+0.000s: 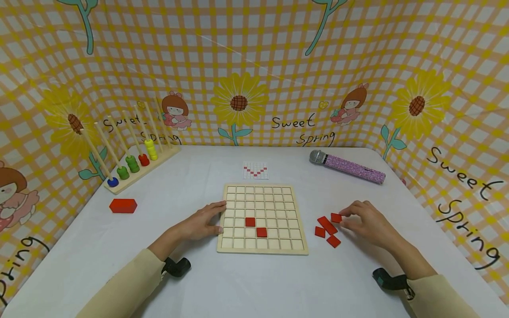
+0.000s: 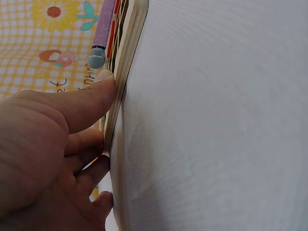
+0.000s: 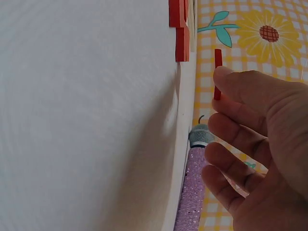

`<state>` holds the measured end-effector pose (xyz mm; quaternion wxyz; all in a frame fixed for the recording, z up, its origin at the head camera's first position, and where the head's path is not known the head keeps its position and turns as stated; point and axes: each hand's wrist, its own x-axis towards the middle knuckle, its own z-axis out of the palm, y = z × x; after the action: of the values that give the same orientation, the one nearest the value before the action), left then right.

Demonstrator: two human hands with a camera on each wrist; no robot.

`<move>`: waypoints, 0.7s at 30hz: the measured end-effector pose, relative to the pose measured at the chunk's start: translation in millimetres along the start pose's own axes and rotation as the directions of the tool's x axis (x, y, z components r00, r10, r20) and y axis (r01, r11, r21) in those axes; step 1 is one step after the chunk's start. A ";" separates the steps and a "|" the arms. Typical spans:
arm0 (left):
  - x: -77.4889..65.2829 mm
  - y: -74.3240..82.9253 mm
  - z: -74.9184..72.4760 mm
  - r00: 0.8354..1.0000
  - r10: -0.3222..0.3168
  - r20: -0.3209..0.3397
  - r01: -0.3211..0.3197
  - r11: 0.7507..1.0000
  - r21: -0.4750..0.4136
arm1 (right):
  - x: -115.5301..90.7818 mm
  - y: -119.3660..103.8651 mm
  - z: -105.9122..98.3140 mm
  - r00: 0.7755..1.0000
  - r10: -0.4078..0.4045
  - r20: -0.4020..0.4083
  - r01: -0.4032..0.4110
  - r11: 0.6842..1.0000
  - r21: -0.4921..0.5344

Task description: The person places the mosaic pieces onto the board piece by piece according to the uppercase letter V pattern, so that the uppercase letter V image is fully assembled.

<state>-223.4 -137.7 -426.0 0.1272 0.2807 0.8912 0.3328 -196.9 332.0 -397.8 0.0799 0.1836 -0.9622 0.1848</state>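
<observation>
A square wooden grid board [image 1: 234, 243] lies flat on the white table, with one red square tile [image 1: 250, 222] in a cell and another red tile [image 1: 261, 232] diagonally below it. My left hand [image 1: 200, 222] rests against the board's left edge, thumb and fingers fairly straight along it. In the left wrist view the thumb [image 2: 98, 98] touches the board's side. Right of the board, my right hand [image 1: 367, 223] pinches a red tile [image 3: 218, 89] between thumb and index finger, raised off the table. Several loose red tiles [image 1: 321, 232] lie just beside that hand.
Behind the board lies a small pattern card [image 1: 255, 170] with red squares. A glittery purple microphone [image 1: 354, 168] lies at the back right. At the left are a wooden bead abacus [image 1: 119, 187] and a red block [image 1: 123, 206]. Checked, sunflower-printed cloth [image 1: 274, 53] surrounds the table.
</observation>
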 end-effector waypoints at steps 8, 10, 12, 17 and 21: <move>-1.0 0.6 -0.5 1.000 0.013 0.003 -0.013 1.000 0.013 | 3.0 -14.1 3.2 1.000 0.022 0.003 -0.022 1.000 -0.013; -1.1 1.2 -0.7 1.000 0.020 0.004 -0.020 1.000 0.015 | 4.1 -17.6 3.7 1.000 0.021 0.003 -0.021 1.000 -0.014; -1.3 1.6 -0.8 1.000 0.024 0.004 -0.024 1.000 0.015 | 5.2 -21.3 4.0 1.000 0.019 0.003 -0.019 1.000 -0.013; -1.2 1.3 -0.6 1.000 0.021 0.004 -0.021 1.000 0.020 | 7.7 -31.5 4.7 0.999 0.027 0.019 -0.027 1.000 0.003; -1.2 0.7 -0.4 1.000 0.014 0.004 -0.014 1.000 0.020 | 9.7 -38.7 7.5 1.000 0.014 0.015 -0.014 1.000 -0.005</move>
<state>-222.4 -138.2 -425.1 0.1239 0.2887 0.8923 0.3241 -191.6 292.5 -389.8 0.0717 0.1781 -0.9644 0.1818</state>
